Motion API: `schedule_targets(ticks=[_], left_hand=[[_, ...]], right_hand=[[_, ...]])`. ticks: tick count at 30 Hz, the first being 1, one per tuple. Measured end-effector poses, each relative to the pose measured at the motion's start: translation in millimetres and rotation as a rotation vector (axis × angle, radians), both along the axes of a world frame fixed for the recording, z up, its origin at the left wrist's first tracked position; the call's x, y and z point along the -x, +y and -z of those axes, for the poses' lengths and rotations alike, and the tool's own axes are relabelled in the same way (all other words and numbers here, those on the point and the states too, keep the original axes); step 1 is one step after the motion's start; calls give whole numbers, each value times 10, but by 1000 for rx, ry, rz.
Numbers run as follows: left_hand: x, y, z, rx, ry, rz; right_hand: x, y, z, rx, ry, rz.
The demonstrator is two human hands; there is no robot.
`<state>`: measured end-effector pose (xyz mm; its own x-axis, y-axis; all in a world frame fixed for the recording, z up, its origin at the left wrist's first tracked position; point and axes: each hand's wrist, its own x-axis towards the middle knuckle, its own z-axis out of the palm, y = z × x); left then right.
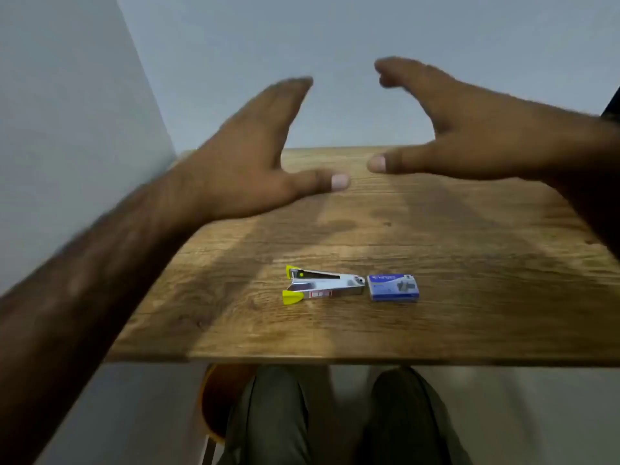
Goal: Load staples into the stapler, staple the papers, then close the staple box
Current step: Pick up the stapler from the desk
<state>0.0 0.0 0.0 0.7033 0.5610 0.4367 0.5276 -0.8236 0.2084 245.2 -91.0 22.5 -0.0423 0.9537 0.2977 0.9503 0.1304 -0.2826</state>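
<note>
- Both hands hover in the air above the far half of the table (469, 236), backs turned up toward the camera, and neither holds anything.
- Left hand (248, 152): fingers straight and pressed together, pointing away, thumb stretched out sideways to the right. The fingertips are blurred.
- Right hand (466, 129): spread wide, fingers extended with a slight bend at the blurred tips, thumb stretched out to the left.
- The 2 thumb tips point at each other with a small gap between them.
- A stapler (323, 286), silver with yellow ends, lies on the wood-grain tabletop near the front edge, well apart from both hands. Its 2 arms are splayed in a V that opens to the left.
- A small blue staple box (393, 287) lies flat just beside the stapler's hinge end, on its right; whether they touch is unclear.
- Below the table's near edge, 2 legs in dark trousers (271, 417) show, with a round orange-brown seat (216, 397) to their left.
- Plain grey walls (67, 129) stand behind and to the left.
</note>
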Motion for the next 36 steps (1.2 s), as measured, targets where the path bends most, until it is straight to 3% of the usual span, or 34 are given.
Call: schedule_targets(ticks=[4,10,18,23,29,36], left_hand=[[260,-99,379,386,252,144],[424,-112,837,482,247,205],[320,-81,1070,412,-68,268],[178,-13,1044,489,-252,296],[119,120,1019,836,-664,274],[9,193,931,759,-858,160]], right_hand=[[9,-181,376,293,139,-148],[134,-317,869,455,186,-279],[327,-125,1048,316,244,-307],[336,161,1010,442,477,-341],[356,536,985,477,855,-386],[420,716,1107,575,1194,-450]])
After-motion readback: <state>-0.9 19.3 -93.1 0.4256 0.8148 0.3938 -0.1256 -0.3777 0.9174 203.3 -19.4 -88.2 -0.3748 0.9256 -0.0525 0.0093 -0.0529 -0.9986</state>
